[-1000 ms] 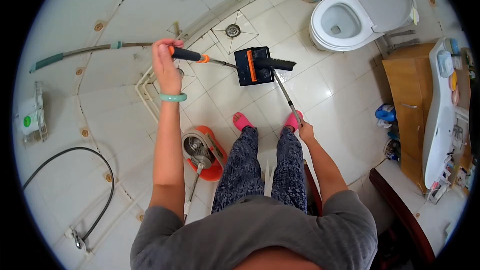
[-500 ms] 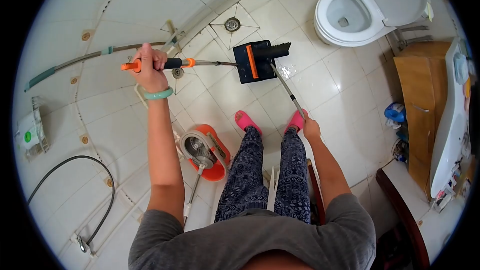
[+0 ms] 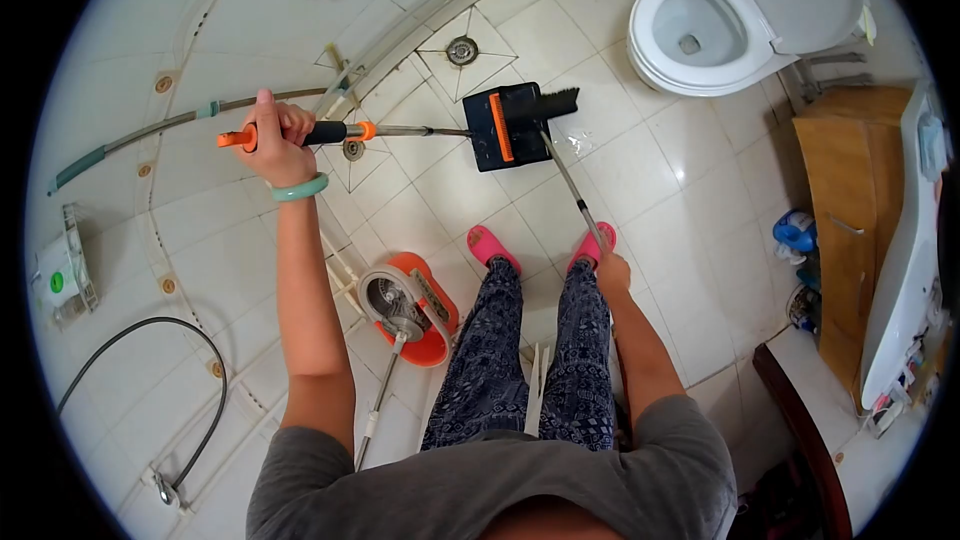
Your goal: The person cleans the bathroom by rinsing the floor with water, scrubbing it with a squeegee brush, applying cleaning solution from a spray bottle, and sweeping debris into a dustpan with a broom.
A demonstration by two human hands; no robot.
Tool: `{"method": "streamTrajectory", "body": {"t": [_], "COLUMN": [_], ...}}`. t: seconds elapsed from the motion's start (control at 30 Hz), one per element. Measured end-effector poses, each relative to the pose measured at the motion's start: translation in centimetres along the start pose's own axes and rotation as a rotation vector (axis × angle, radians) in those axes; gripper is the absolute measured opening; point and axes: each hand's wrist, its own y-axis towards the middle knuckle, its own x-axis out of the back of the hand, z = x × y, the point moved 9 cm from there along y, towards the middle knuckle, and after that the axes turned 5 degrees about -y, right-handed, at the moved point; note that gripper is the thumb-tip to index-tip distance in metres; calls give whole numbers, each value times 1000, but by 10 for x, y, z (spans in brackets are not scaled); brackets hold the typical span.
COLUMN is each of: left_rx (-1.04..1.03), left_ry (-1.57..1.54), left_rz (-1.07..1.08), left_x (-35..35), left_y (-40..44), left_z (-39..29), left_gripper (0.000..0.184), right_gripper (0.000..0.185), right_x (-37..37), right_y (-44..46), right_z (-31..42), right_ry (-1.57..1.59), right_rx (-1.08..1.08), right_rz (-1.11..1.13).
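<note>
My left hand, with a green bangle at its wrist, is wrapped round the black and orange handle of a dustpan. The black dustpan lies on the tiled floor, joined to that handle by a metal pole. My right hand is closed round the metal pole of a broom, near the right pink slipper. The dark bristles of the broom rest over the dustpan, beside its orange strip, and stick out past its right edge.
A toilet with raised lid stands at the upper right, a wooden cabinet below it. An orange mop bucket is left of my legs. A floor drain lies above the dustpan. Wet spots glisten right of the dustpan.
My left hand has moved left and down with the handle, which now lies more level. The broom's bristles have drawn slightly left over the dustpan. My right hand still holds the pole.
</note>
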Motion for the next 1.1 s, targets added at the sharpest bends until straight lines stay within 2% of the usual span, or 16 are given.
{"method": "streamTrajectory", "body": {"t": [0.1, 0.17, 0.2, 0.27, 0.33, 0.43, 0.53, 0.6, 0.7, 0.73, 0.8, 0.93, 1.03, 1.1], "left_rx": [-17, -23, -25, -52, -46, -28, -12, 3, -4, -9, -10, 4, 12, 16], "left_ry": [30, 13, 11, 34, 33, 24, 9, 15, -1, 14, 32, 31, 16, 10], "left_rz": [6, 34, 37, 14, 2, -9, 9, 15, 25, 8, -13, -14, 22, 32], "left_x": [-8, -10, -11, -6, -5, -1, -3, -5, -12, -11, -8, -8, -10, -11], "left_y": [-6, -6, -6, -5, -2, -1, -1, -3, -6, -6, -7, -5, -6, -5], "left_z": [-2, -2, -2, -4, -4, -2, 0, -1, 1, 1, -2, 0, 2, 3], "left_gripper": [37, 37, 37, 37, 37, 37, 36, 36, 36, 36, 36, 35, 35, 34], "right_gripper": [45, 46, 46, 47, 46, 48, 49, 50, 52, 52, 55, 56, 55, 56], "right_x": [-23, -18, -14, -20, -15, -1, 10, 4, -1, 6, 19, 2, 10, 24], "right_y": [35, 31, 24, -4, -26, -30, -1, 30, 26, 20, -20, -41, -25, -4], "right_z": [14, 19, 13, -17, -44, -42, -9, 12, 24, 17, 2, -43, -23, 0], "right_ry": [19, 84, 86, -6, -55, -107, -83, -61, -98, -101, -49, -139, -154, -114], "right_rx": [41, 126, 125, 42, -28, -26, 41, 115, 111, 109, 42, -20, -5, 32], "right_rz": [-57, -228, -231, -6, 68, 87, 30, -139, -206, -209, 50, 75, 38, -68]}}
